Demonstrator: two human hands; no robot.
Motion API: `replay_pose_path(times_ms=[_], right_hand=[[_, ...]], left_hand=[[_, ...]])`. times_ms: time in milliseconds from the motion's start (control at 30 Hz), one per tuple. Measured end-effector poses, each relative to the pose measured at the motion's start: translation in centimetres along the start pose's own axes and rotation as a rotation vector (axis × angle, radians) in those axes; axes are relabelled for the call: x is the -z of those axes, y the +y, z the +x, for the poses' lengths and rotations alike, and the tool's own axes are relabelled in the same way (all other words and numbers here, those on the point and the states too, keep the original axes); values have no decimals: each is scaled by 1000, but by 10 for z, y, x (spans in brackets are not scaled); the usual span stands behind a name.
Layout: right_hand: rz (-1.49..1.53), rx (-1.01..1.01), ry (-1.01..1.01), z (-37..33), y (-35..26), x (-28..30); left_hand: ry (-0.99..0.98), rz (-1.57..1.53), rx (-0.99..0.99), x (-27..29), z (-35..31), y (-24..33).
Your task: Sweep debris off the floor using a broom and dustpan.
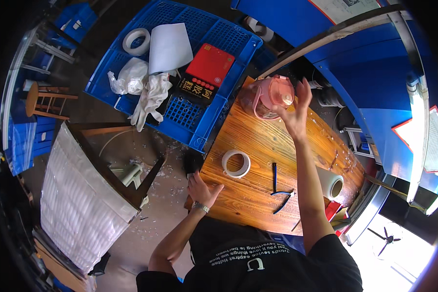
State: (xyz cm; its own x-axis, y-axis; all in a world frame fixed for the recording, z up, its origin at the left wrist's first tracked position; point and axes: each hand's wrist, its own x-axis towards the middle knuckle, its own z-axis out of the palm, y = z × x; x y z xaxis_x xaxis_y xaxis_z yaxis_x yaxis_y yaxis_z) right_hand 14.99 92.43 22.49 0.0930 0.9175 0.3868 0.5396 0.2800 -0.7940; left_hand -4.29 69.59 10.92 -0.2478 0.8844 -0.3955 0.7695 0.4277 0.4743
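Note:
My right hand (296, 116) reaches over the far side of the wooden table (258, 146), fingers spread beside a pink lidded bottle (266, 103). Its thumb overlaps the bottle in view; I cannot tell if they touch. My left hand (203, 191), with a watch at the wrist, lies at the table's left edge, fingers apart and holding nothing. Between the hands a white tape roll (226, 167) rests flat on the wood. Blue-handled cutting pliers (275, 179) lie spread to the right of the tape.
A roll of clear film (328, 183) sits right of my forearm. Past the table's left side stands a blue plastic crate (182, 112) holding a red box (210, 65), white gloves (153, 95), paper and tape. A white-wrapped panel (85, 199) stands at the left.

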Motion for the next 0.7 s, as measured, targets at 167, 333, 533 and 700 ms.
replay_pose_path(times_ms=[167, 333, 533, 700], right_hand=[[42, -173, -300, 24, -3, -9], [-78, -287, -287, -19, -22, 23], [-198, -422, -274, -74, -25, 88], [-626, -71, -165, -70, -85, 84]], left_hand=[[-30, -52, 19, -6, -9, 1], [-131, -138, 32, 5, -11, -1], [215, -988, 197, -14, 67, -12], [518, -1309, 191, 17, 149, -11]])
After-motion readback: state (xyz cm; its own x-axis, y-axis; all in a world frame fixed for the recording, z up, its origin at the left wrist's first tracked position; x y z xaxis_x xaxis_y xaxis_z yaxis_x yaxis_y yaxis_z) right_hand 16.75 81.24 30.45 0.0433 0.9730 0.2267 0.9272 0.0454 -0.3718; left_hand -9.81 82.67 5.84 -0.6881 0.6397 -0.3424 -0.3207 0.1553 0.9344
